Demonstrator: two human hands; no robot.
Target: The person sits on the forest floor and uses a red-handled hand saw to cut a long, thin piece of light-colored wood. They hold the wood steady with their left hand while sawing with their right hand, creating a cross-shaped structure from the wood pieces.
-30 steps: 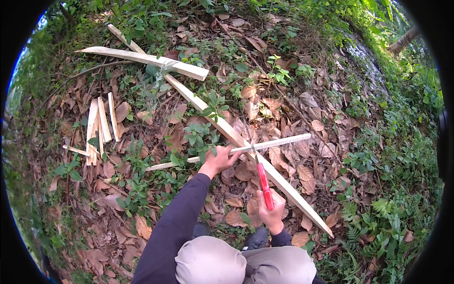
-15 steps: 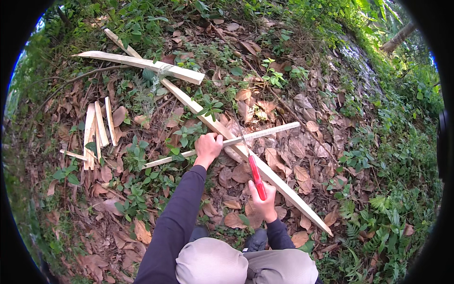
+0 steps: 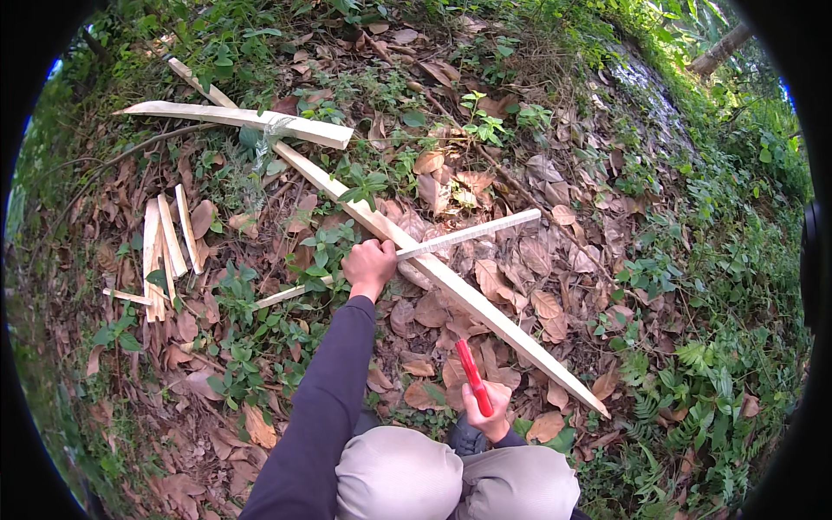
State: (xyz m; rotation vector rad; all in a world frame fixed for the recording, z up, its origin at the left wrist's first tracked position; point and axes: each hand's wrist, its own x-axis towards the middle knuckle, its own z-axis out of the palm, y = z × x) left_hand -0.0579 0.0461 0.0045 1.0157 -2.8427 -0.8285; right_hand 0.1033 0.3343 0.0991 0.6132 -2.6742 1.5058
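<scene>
My left hand (image 3: 370, 265) is closed round a thin, pale wooden stick (image 3: 472, 234). The stick lies across a long wooden beam (image 3: 485, 308), which rests slantwise on the leaf litter. Past the fist, the stick's other end shows low among green plants. My right hand (image 3: 489, 411), nearer to my knees, grips the red handle of a hand saw (image 3: 473, 378). The handle points up and slightly left, apart from the stick and on the near side of the beam. I cannot make out the saw's blade.
Several short wood strips (image 3: 166, 243) lie in a pile at the left. A thicker, tapered piece of wood (image 3: 295, 127) rests across the beam's far part. Dry leaves and low plants cover the ground. A thin branch (image 3: 147, 156) curves at the far left.
My right hand has drawn the saw back toward my knees, off the stick. The blade, earlier seen crossing the stick, no longer shows. My left hand keeps its grip on the stick.
</scene>
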